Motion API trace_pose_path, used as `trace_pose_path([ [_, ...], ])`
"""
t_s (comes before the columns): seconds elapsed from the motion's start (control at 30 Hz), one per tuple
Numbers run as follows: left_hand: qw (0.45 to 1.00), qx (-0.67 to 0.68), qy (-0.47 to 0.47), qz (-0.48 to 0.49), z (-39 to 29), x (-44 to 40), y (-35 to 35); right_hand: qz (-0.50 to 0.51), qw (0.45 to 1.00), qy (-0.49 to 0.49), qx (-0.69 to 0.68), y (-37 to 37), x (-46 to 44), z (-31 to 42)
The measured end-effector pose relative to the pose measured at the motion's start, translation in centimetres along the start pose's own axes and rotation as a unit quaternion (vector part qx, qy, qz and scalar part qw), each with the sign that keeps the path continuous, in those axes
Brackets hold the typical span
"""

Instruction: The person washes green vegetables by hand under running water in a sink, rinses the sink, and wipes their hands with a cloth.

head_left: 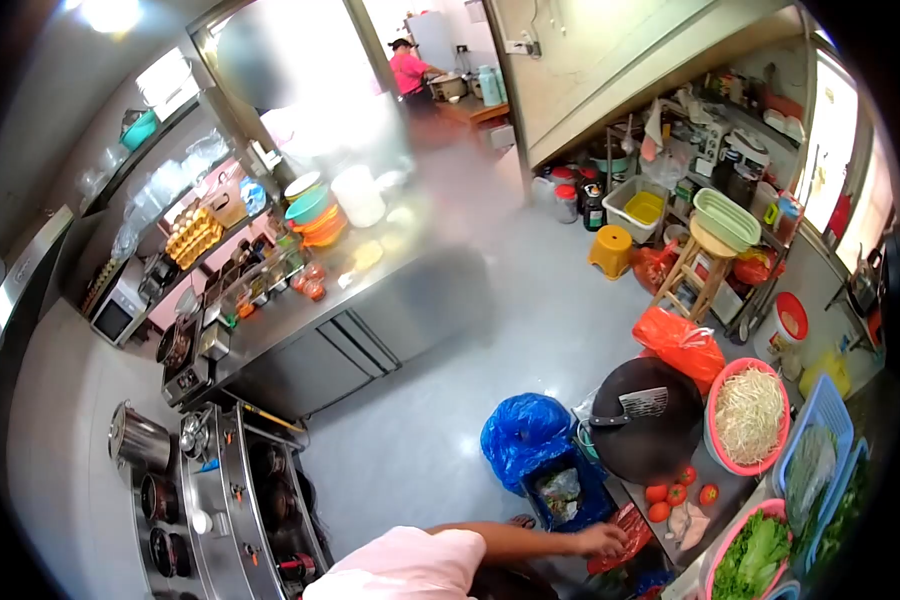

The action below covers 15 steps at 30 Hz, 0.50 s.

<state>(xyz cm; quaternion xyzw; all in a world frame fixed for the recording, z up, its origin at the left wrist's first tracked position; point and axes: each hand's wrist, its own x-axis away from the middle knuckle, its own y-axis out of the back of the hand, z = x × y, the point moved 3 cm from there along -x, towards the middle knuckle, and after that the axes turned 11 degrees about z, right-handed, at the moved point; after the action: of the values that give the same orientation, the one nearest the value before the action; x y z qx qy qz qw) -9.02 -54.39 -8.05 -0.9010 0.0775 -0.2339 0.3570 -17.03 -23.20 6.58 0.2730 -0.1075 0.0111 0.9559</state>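
My left arm in a pink sleeve stretches to the right along the bottom of the view. My left hand is at the edge of a glossy red plastic bag, its fingers bent and seemingly pinching it; the fingertips are small and partly hidden. Just beyond is a dark blue bin with scraps inside. A round dark chopping block carries a cleaver. Beside the block lie several tomatoes and some pale pieces of meat. My right hand is out of view.
On the right stand a pink basin of bean sprouts, a pink basin of lettuce and a blue basket. A blue plastic bag sits on the floor. A steel counter and stove are leftward. Another person works far back.
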Motion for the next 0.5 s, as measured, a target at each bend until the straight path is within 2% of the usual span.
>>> trace_pose_path([
  [0.03, 0.997, 0.053, -0.063, -0.005, -1.4, 2.6, 4.0, 0.059, 0.994, -0.015, -0.087, -3.2, -0.5, 0.6],
  [0.07, 0.995, 0.012, -0.064, -0.079, -2.2, 4.8, 8.4, 0.033, 0.952, -0.092, -0.291, -7.4, -0.4, 2.0],
  [0.1, 0.982, -0.004, -0.126, -0.139, -1.4, 7.1, 13.0, 0.087, 0.936, -0.090, -0.330, -10.8, 0.7, 5.4],
  [0.13, 0.934, -0.216, -0.132, -0.252, -1.9, 10.4, 16.7, 0.167, 0.915, 0.008, -0.368, -14.6, -3.3, -4.3],
  [0.17, 0.938, -0.147, -0.249, -0.190, -1.1, 13.8, 20.6, 0.178, 0.854, -0.124, -0.473, -18.5, -1.9, -0.7],
  [0.2, 0.807, -0.471, -0.062, -0.350, -1.2, 18.0, 22.8, 0.166, 0.840, -0.158, -0.493, -21.9, -0.5, 2.5],
  [0.23, 0.809, -0.471, 0.068, -0.346, 1.3, 21.5, 27.0, 0.197, 0.778, -0.265, -0.534, -25.0, -0.6, 0.3],
  [0.27, 0.931, -0.172, -0.074, -0.314, 3.9, 25.3, 30.8, 0.159, 0.779, -0.312, -0.521, -28.1, -1.1, -3.5],
  [0.3, 0.873, 0.007, 0.004, -0.488, -0.6, 28.5, 25.2, 0.154, 0.799, -0.314, -0.489, -31.1, -1.0, -3.3],
  [0.33, 0.859, 0.033, -0.012, -0.511, 0.1, 31.5, 24.9, 0.146, 0.767, -0.379, -0.497, -33.9, -0.4, -1.7],
  [0.37, 0.842, 0.048, 0.014, -0.537, 0.8, 34.1, 24.5, 0.167, 0.729, -0.413, -0.519, -37.5, -0.9, -4.7],
  [0.43, 0.824, 0.062, 0.046, -0.562, 4.1, 38.6, 24.0, 0.234, 0.681, -0.411, -0.559, -45.0, -1.7, -7.1],
  [0.5, 0.813, 0.096, 0.069, -0.571, 7.9, 42.1, 23.2, 0.240, 0.616, -0.430, -0.615, -52.4, -3.9, -14.7],
])
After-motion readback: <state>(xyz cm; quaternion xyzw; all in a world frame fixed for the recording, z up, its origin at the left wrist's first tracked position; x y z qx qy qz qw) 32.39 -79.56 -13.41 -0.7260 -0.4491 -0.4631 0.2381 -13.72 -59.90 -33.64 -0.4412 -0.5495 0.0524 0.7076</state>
